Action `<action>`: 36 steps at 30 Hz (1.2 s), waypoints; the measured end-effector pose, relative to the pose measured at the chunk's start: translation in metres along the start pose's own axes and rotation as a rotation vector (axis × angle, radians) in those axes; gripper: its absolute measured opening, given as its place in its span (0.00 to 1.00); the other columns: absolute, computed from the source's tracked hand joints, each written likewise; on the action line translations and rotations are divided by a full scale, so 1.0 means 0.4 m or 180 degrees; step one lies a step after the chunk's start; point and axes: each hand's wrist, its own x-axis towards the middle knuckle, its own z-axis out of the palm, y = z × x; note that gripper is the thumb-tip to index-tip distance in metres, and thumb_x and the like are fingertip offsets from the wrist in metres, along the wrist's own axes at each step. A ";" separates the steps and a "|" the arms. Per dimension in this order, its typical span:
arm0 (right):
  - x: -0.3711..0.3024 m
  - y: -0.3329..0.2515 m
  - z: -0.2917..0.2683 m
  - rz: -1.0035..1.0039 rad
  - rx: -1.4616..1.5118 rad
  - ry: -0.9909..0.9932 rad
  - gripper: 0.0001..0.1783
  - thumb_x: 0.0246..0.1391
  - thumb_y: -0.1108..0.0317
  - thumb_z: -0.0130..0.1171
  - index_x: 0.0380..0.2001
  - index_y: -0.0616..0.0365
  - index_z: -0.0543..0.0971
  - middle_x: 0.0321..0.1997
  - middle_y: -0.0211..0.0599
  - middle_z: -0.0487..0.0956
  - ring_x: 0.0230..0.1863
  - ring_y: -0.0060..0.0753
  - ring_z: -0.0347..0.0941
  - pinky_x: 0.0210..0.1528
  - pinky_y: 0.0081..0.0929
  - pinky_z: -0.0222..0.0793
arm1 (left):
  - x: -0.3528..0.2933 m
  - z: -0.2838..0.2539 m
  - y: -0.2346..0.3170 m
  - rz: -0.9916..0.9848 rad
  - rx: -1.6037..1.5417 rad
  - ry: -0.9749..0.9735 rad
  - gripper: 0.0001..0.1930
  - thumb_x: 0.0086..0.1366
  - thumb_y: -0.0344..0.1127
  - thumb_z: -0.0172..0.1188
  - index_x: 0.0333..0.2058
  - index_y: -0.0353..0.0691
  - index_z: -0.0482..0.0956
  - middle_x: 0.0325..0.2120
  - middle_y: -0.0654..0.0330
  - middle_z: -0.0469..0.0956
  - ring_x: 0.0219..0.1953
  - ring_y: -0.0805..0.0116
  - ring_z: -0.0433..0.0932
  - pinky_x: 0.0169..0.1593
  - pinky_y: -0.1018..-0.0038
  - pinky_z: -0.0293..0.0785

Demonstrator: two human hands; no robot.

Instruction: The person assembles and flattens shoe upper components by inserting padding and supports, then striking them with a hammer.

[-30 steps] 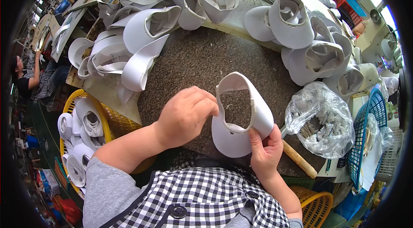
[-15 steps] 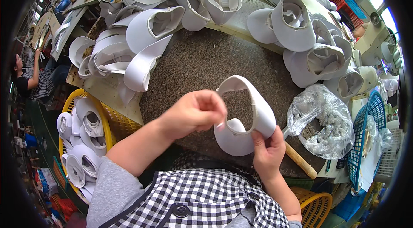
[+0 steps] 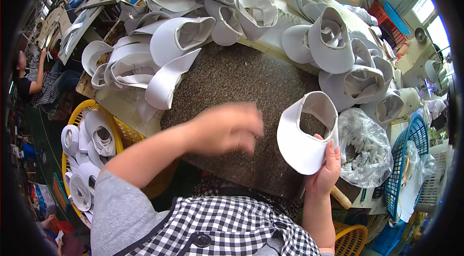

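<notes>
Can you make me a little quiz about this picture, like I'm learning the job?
1. Which hand holds the white visor?
2. True or false: the left hand is touching the visor.
3. What lies just right of the visor: A) a clear bag, B) a red box, C) a green bottle?

Key:
1. The right hand, gripping its lower edge.
2. False. It is blurred above the speckled table, apart from the visor.
3. A
</notes>
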 end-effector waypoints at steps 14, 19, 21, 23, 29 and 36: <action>0.023 -0.003 -0.095 -0.0093 0.0748 0.0191 0.24 0.69 0.59 0.39 0.53 0.70 0.69 0.51 0.47 0.76 0.55 0.39 0.72 0.61 0.40 0.65 | 0.139 0.210 -0.041 0.1125 0.1675 -0.0687 0.42 0.63 0.61 0.49 0.65 0.34 0.54 0.68 0.47 0.48 0.71 0.53 0.44 0.72 0.55 0.39; 0.035 -0.002 -0.066 -0.0134 0.0750 -0.0055 0.19 0.68 0.61 0.41 0.48 0.66 0.73 0.46 0.45 0.78 0.49 0.38 0.75 0.56 0.38 0.71 | -0.012 0.329 0.008 0.2079 -0.0278 -0.1490 0.20 0.68 0.40 0.51 0.53 0.36 0.72 0.56 0.51 0.72 0.64 0.53 0.63 0.66 0.53 0.58; 0.023 -0.010 -0.053 -0.0082 0.0815 -0.0116 0.17 0.68 0.61 0.42 0.42 0.62 0.76 0.40 0.40 0.80 0.43 0.35 0.78 0.49 0.36 0.75 | -0.004 0.266 0.050 0.0930 -0.1148 -0.1398 0.19 0.67 0.39 0.53 0.52 0.35 0.73 0.54 0.52 0.74 0.62 0.55 0.66 0.64 0.56 0.62; 0.008 -0.001 -0.050 0.0030 0.0815 -0.0330 0.14 0.67 0.62 0.45 0.43 0.59 0.76 0.37 0.37 0.80 0.37 0.31 0.79 0.42 0.31 0.77 | -0.001 0.250 0.070 -0.0478 -0.2299 -0.0499 0.22 0.65 0.39 0.59 0.54 0.34 0.70 0.51 0.54 0.75 0.58 0.62 0.70 0.60 0.64 0.68; -0.059 0.013 0.064 -0.0381 -0.0096 0.0243 0.08 0.63 0.69 0.53 0.43 0.60 0.73 0.37 0.34 0.78 0.37 0.25 0.75 0.45 0.27 0.72 | 0.062 0.235 0.097 -0.0521 -0.4714 0.1226 0.18 0.65 0.35 0.60 0.52 0.38 0.72 0.52 0.56 0.74 0.55 0.65 0.72 0.61 0.64 0.66; -0.038 -0.022 -0.028 -0.1269 -0.1239 -0.1322 0.16 0.46 0.81 0.61 0.40 0.59 0.73 0.41 0.38 0.79 0.48 0.33 0.74 0.63 0.40 0.59 | 0.060 0.157 0.012 0.1619 -0.0931 0.1412 0.08 0.53 0.27 0.67 0.33 0.44 0.83 0.36 0.61 0.81 0.44 0.65 0.80 0.56 0.62 0.71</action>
